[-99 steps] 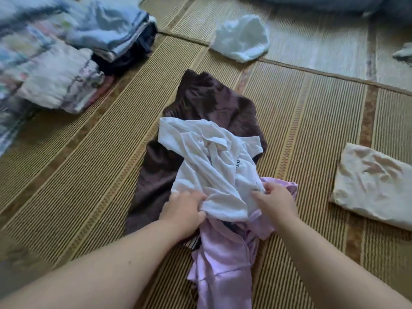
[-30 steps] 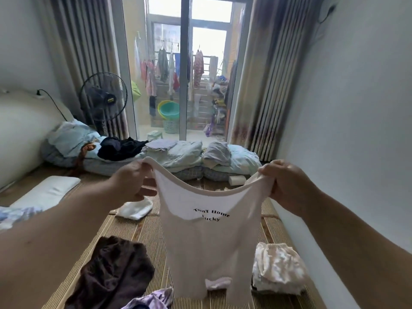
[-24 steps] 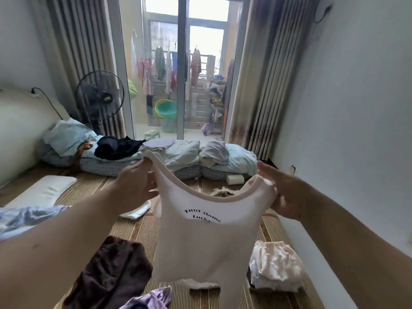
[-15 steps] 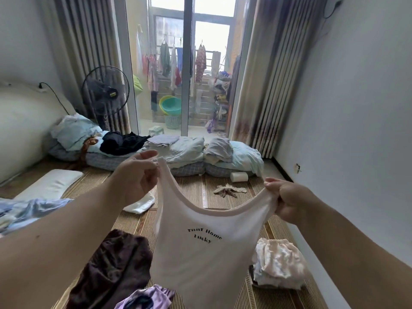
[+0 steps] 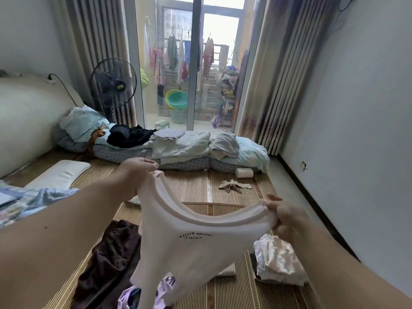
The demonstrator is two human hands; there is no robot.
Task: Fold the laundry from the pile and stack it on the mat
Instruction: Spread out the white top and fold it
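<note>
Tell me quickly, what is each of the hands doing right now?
Left hand: closed, pinching one shoulder strap of the white top.
Right hand: closed, gripping the other strap of the same top.

Single wide head view, forward across mat (image 5: pixel 191 188) toward balcony door (image 5: pixel 192 85)

Bare mat (image 5: pixel 196 188) is open at frame centre, between the white top (image 5: pixel 189 241) and the bedding row (image 5: pixel 182 150); only a small rag (image 5: pixel 234 186) lies on it. Brown garment (image 5: pixel 107 259) blocks lower left, purple garment (image 5: pixel 124 296) bottom centre, cream cloth pile (image 5: pixel 276 262) lower right. A bare strip runs between top and cream pile.
</note>
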